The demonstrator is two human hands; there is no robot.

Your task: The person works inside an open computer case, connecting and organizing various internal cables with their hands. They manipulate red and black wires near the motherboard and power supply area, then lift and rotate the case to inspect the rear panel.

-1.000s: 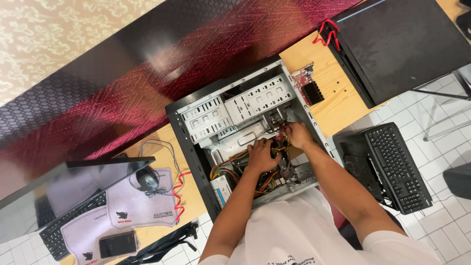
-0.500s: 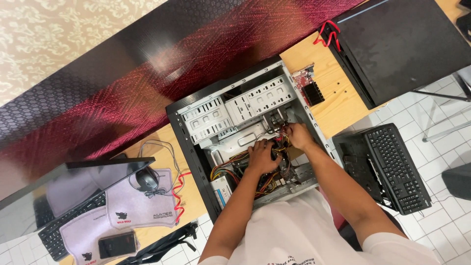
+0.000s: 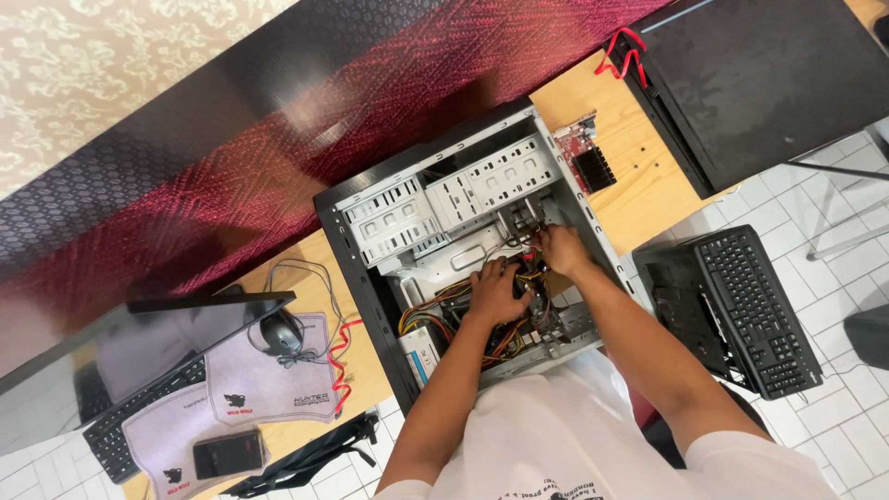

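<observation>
Open desktop computer case (image 3: 370,278) lies on its side on a wooden table (image 3: 648,176), side panel off, interior facing up. Both hands are inside it. Left hand (image 3: 495,292) rests palm down on the bundle of yellow, red and black power cables (image 3: 444,310), fingers curled narrow over the wires; whether any one wire is pinched cannot be told. Right hand (image 3: 560,248) sits deeper, near the white drive bays (image 3: 444,208), fingertips bunched on a small part hidden beneath them; grip not discernible. Cables lie across the lower interior, partly covering the power supply (image 3: 421,352).

Surroundings: red circuit card with black heatsink (image 3: 585,157) on the table just beside the case's far corner. Second black case (image 3: 769,74) further right, red cable (image 3: 619,57) at its corner. Black keyboard (image 3: 759,306) on a surface over the tiled floor, right of the forearm. To the left: mouse (image 3: 281,331), grey mouse pads (image 3: 269,389), a dark phone (image 3: 227,454), another keyboard (image 3: 116,435).
</observation>
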